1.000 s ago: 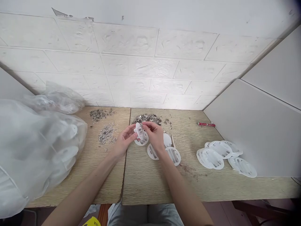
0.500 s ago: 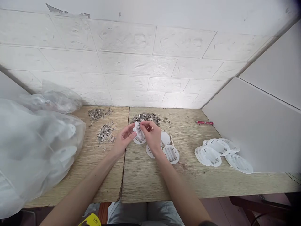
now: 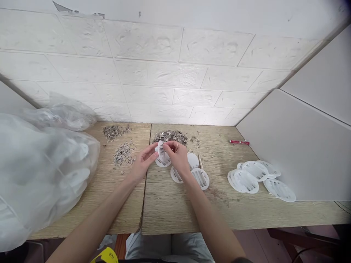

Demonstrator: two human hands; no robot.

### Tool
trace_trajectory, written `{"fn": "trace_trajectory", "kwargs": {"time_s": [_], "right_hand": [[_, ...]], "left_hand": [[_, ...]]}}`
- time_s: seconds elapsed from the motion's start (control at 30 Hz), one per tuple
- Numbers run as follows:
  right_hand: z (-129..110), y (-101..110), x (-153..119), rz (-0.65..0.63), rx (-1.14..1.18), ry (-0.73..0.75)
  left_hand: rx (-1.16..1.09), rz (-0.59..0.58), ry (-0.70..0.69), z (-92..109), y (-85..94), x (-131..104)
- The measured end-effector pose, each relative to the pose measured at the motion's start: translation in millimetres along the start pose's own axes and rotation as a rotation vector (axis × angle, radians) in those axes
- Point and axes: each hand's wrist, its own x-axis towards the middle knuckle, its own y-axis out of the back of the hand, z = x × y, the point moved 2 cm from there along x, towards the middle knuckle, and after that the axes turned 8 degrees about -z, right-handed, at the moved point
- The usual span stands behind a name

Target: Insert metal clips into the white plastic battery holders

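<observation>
My left hand grips a round white plastic battery holder by its edge, tilted nearly upright. My right hand pinches with thumb and forefinger at the slotted face of that holder; whatever sits between those fingertips is too small to make out. Beneath the hands lies another white battery holder. A further holder rests by my right wrist, with others partly covered by the forearm. Just behind my hands is a heap of small metal contact pieces.
Two smaller piles of metal bits, a far pile and a near pile, lie left of the table seam. A large clear bag fills the left side. Several finished-looking holders overlap at right, near a red tool.
The held battery holder has turned slightly, showing more of its slotted face. Both hands stay almost in place, with the right fingers still at the holder.
</observation>
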Motion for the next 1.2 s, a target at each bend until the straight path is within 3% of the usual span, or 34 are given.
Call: {"fn": "trace_trajectory", "kwargs": {"time_s": [0.5,0.93,1.2], "right_hand": [[-5,11,1,-0.127,-0.018,-0.105],[-2,-5,-5,0.078,-0.049,-0.076],[-1,-7,-5,0.100,-0.021,-0.030]], "left_hand": [[0.012,-0.032,0.044,-1,-1.6,-1],[0.053,-0.001,0.011,1,-5.0,0],[0.084,0.040,0.004,1,-5.1,1]]}}
